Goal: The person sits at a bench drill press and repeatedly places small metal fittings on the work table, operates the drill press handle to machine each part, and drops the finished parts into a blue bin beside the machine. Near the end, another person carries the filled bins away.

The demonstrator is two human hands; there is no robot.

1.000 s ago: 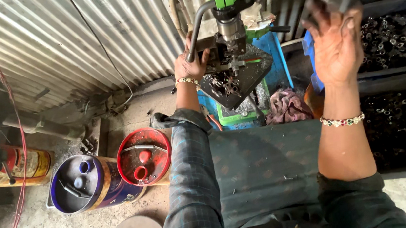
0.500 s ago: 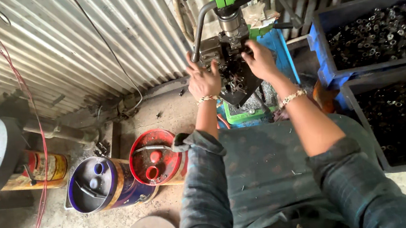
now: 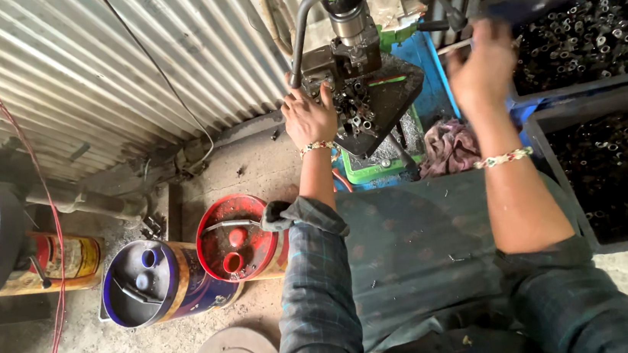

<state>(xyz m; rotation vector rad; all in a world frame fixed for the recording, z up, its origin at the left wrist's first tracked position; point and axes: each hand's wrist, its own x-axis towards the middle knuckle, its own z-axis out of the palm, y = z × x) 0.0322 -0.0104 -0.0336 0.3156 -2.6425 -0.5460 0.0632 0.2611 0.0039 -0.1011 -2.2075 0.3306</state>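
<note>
A green drill press (image 3: 339,1) stands ahead, its dark work table (image 3: 383,101) strewn with small metal tube pieces (image 3: 358,115). My left hand (image 3: 310,117) rests on the table's left edge among those pieces, fingers curled against the fixture under the spindle. My right hand (image 3: 482,68) is raised to the right of the press, blurred, closed around the black feed lever (image 3: 444,24) or a thin rod near it; which one I cannot tell. Beaded bracelets sit on both wrists.
Two dark crates of small metal tubes stand at the right, one far (image 3: 591,27) and one near (image 3: 620,170). A red can (image 3: 237,239) and a blue can (image 3: 140,284) lie on the floor at the left. Corrugated metal wall (image 3: 111,65) behind; a cloth (image 3: 446,148) under the press.
My right hand came down from the upper right to the work table beside my left hand, then swung back out to the right toward the lever. The left hand stayed at the table.
</note>
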